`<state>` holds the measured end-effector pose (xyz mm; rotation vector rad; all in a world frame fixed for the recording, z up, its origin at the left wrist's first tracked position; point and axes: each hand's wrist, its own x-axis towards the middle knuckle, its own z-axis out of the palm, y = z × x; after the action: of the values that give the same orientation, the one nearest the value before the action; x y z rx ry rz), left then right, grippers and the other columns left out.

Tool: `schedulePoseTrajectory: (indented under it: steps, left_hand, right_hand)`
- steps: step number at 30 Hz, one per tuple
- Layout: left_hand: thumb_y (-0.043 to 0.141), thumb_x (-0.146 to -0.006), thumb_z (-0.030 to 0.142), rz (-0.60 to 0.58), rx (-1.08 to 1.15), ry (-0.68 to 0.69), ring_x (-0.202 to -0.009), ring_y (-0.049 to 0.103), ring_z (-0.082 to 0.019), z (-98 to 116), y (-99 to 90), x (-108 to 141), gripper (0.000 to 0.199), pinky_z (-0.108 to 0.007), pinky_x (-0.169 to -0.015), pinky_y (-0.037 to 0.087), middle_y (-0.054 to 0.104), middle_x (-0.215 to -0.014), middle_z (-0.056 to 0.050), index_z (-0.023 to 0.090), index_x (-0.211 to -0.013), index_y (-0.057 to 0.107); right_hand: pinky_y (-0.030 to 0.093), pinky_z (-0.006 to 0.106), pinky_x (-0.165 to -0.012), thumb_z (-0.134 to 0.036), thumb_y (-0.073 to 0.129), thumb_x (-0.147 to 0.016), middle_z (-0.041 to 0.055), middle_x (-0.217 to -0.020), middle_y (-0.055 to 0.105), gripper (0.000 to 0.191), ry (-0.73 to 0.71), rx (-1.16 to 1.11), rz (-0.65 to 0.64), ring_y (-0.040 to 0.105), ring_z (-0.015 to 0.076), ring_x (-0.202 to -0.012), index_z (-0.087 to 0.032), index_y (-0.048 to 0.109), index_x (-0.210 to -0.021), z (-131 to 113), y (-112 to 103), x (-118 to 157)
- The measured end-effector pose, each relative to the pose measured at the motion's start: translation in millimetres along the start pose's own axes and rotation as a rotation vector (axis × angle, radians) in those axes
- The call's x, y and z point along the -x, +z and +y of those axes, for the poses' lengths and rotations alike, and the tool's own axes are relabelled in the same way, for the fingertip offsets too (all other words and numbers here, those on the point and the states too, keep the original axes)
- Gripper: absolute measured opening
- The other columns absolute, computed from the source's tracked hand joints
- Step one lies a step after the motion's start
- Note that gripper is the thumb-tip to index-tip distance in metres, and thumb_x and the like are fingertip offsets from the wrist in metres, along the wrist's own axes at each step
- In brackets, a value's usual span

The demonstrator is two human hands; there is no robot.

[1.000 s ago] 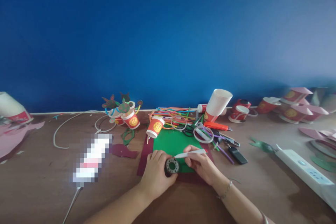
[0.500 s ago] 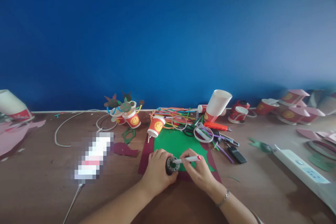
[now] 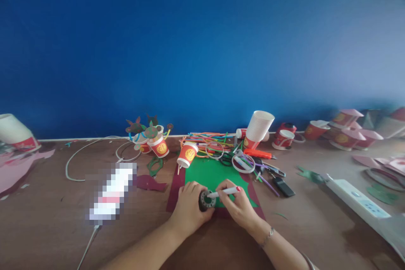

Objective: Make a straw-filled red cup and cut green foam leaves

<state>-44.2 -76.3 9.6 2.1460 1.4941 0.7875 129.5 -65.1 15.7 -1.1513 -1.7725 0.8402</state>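
- Clamped with the left grip [image 3: 190, 204] around a dark ring with a holed grey face [image 3: 204, 203], at the near side of a green sheet [image 3: 202, 173].
- Pinched with the right grip [image 3: 238, 204] around a white marker with a red end [image 3: 229, 191], and pointed leftward with its tip at the ring's centre.
- Set beneath the green sheet, showing maroon paper [image 3: 173, 196] at left and right.
- Leaning at the green sheet's far left corner, with a red paper cup [image 3: 187, 155].
- Strewn beyond with coloured sticks [image 3: 209, 137], and to the right with scissors [image 3: 225, 159], a white ring [image 3: 243, 163], an orange utility knife [image 3: 257, 153] and a black key fob [image 3: 283, 187].
- Topped at far right by a tilted stack of paper cups [image 3: 260, 128].
- Scattered to the left with a maroon cutout [image 3: 152, 183] and a pixelated bright block [image 3: 112, 194].
- Crossed at the right of the surface [image 3: 228, 244] by a white power strip [image 3: 362, 198].
- Bounded on the far side by a blue wall [image 3: 202, 50].
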Motion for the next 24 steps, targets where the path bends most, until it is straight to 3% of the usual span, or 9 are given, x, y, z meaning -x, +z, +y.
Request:
schedulePoseTrajectory:
  steps: [13, 24]
  left_hand:
    - [0.063, -0.066, 0.033, 0.005, 0.009, 0.012, -0.099, 0.051, -0.023, -1.8, 0.9, -0.9, 0.029, -0.035, -0.082, 0.035, 0.056, -0.098, -0.004, 0.023, -0.092, 0.054]
    - [0.064, -0.064, 0.034, -0.01, -0.006, 0.005, -0.098, 0.051, -0.023, -1.8, -0.3, -2.0, 0.032, -0.035, -0.081, 0.034, 0.056, -0.098, -0.003, 0.023, -0.092, 0.054]
  right_hand:
    - [0.038, 0.023, -0.059, -0.02, 0.046, -0.084, 0.0011, -0.068, 0.055, 0.014, -0.053, 0.154, -0.049, 0.049, 0.0135, -0.063, -0.017, 0.053, -0.072, -8.4, 4.0, -0.1]
    - [0.038, 0.023, -0.059, -0.021, 0.046, -0.084, 0.0006, -0.067, 0.055, 0.015, -0.026, 0.117, -0.092, 0.049, 0.0131, -0.063, -0.017, 0.054, -0.071, -8.9, 6.4, 1.7]
